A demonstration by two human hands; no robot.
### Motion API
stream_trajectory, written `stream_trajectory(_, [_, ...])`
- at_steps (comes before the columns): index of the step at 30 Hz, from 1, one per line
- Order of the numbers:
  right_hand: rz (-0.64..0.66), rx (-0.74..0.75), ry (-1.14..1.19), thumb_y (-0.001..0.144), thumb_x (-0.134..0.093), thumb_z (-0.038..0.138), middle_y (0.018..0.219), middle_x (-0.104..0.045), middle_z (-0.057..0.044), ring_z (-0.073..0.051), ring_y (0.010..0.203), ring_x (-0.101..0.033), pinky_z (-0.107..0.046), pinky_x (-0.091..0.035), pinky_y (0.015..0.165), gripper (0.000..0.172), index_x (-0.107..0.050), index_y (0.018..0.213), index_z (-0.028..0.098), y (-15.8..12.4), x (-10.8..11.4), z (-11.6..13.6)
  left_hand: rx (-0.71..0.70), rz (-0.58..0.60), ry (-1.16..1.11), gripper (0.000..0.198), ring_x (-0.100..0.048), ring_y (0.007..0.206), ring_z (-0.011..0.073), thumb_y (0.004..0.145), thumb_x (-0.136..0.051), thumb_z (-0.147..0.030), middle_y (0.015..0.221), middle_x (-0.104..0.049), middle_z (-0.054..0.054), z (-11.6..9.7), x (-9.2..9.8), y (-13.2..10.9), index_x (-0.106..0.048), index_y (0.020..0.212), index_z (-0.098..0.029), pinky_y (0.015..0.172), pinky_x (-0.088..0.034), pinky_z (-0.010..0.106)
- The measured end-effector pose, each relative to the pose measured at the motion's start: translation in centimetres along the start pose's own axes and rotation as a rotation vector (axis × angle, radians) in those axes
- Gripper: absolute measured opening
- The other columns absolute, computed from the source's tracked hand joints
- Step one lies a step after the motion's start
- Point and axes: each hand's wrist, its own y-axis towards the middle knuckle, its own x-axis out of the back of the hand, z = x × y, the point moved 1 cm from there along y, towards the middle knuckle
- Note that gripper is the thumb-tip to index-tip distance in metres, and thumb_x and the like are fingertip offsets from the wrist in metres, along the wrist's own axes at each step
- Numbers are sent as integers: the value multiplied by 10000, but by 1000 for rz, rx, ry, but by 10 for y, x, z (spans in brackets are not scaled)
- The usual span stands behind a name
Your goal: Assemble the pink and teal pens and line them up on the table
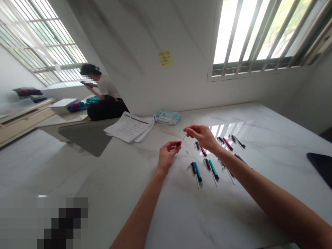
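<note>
My left hand [166, 156] pinches a short red and black pen barrel [178, 143], its end pointing up and to the right. Just above it, my right hand [202, 136] holds a thin pen refill [184, 136] between thumb and fingers. The refill's lower tip is close to the barrel; whether they touch I cannot tell. A tiny grey piece, maybe a spring [187, 152], lies on the table below. Around my right forearm lie several pens in parts: teal barrels [197, 170], a red barrel [228, 143], black pieces [207, 164] and white refills [230, 176].
The white marbled table [166, 214] meets the wall at the back. A stack of papers [131, 128] and a pack of wipes [167, 117] lie near the wall. A dark flat object [320, 167] sits at the right edge. Another person [107, 91] sits far left.
</note>
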Motion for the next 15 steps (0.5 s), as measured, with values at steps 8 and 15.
stream_trajectory(8, [55, 19, -179, 926, -639, 438, 867, -786, -72, -175, 788, -696, -255, -525, 733, 319, -799, 916, 161, -4, -6, -12, -13, 43, 7, 334, -620, 716, 147, 662, -895, -399, 874, -750, 59, -2, -4, -3, -799, 880, -165, 696, -484, 274])
stream_trajectory(15, [-22, 54, -168, 940, -630, 464, 894, -793, -79, -179, 802, -713, -252, -533, 730, 347, -798, 966, 161, -4, -5, -6, -18, 25, 33, 316, -631, 751, 162, 665, -889, -380, 888, -754, 65, -2, -4, -3, -802, 886, -170, 709, -492, 282])
